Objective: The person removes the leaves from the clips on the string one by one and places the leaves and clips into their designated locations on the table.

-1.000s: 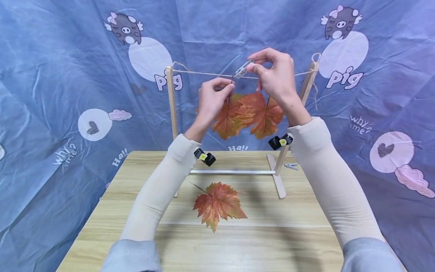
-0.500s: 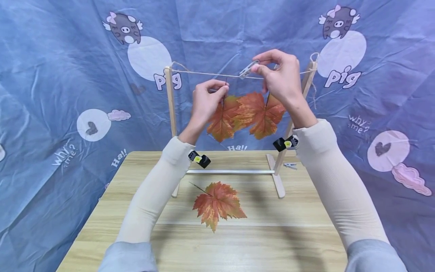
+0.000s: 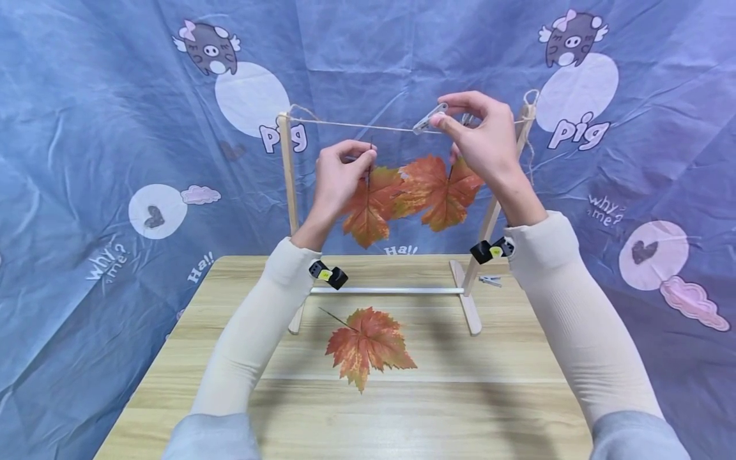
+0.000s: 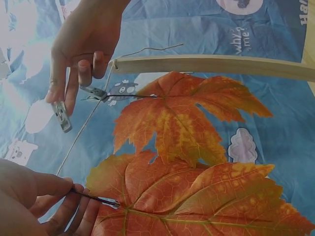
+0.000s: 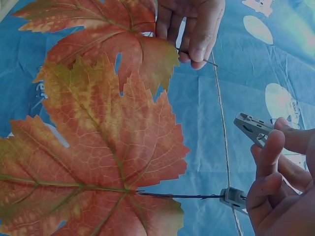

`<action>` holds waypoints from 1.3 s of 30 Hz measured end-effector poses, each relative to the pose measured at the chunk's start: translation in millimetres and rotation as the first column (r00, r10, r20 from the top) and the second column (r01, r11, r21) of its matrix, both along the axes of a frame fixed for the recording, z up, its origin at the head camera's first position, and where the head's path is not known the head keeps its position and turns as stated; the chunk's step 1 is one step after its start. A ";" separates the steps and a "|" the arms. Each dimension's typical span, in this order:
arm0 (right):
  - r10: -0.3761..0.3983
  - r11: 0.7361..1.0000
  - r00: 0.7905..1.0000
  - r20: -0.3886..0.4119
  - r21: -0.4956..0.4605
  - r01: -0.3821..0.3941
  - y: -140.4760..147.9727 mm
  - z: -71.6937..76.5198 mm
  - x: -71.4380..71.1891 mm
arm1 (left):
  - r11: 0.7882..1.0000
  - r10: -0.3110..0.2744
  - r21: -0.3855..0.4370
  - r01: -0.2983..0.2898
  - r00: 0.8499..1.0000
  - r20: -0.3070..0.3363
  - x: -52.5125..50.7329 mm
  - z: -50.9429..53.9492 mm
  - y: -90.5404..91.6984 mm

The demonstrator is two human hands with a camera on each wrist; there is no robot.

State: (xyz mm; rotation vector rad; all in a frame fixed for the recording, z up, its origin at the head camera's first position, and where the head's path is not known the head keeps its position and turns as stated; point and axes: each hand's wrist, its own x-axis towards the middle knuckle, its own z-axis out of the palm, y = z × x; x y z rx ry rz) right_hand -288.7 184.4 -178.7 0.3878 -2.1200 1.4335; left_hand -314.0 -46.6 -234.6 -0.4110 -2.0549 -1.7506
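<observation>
My left hand (image 3: 340,174) pinches the dark stem of an orange maple leaf (image 3: 369,211) between thumb and fingertips, just below the string (image 3: 356,125). In my right hand (image 3: 485,137) a grey clothespin (image 3: 430,119) is pinched by the thumb and a finger, in front of the string. A second leaf (image 5: 113,147) hangs from the string by its stem, held by another clothespin (image 5: 233,197) close to my right fingers. The held leaf partly overlaps the hanging one in the left wrist view. A third leaf (image 3: 368,345) lies on the table.
The string is tied between two wooden posts (image 3: 289,179) of a stand with a white crossbar (image 3: 391,291). Another clothespin (image 3: 490,280) lies on the wooden table (image 3: 425,409) by the right foot (image 3: 468,306). Patterned blue cloth (image 3: 356,57) hangs behind.
My left hand has drawn the leaf leftward and slightly down, away from the hanging leaf. My right hand has shifted a little right with the clothespin.
</observation>
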 end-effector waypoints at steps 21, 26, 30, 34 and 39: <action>0.062 0.998 0.998 0.025 -0.023 -0.062 18.0 -28.9 8.1 | 0.996 -0.048 0.078 0.047 0.999 0.004 11.5 -10.6 -24.3; 0.067 0.997 0.998 0.021 -0.031 -0.067 20.4 -32.7 12.7 | 0.995 -0.051 0.088 0.051 0.999 -0.003 14.5 -15.4 -27.3; 0.058 0.998 0.998 0.022 -0.031 -0.058 23.8 -36.9 18.7 | 0.992 -0.063 0.111 0.062 0.998 -0.001 16.9 -19.5 -29.4; 0.066 0.998 0.998 0.005 -0.023 -0.066 28.9 -43.4 25.3 | 0.991 -0.071 0.116 0.071 0.997 0.000 20.9 -24.0 -32.6; 0.074 0.997 0.997 -0.002 -0.022 -0.074 35.0 -52.8 33.0 | 0.989 -0.079 0.124 0.077 0.997 0.018 25.3 -30.8 -39.2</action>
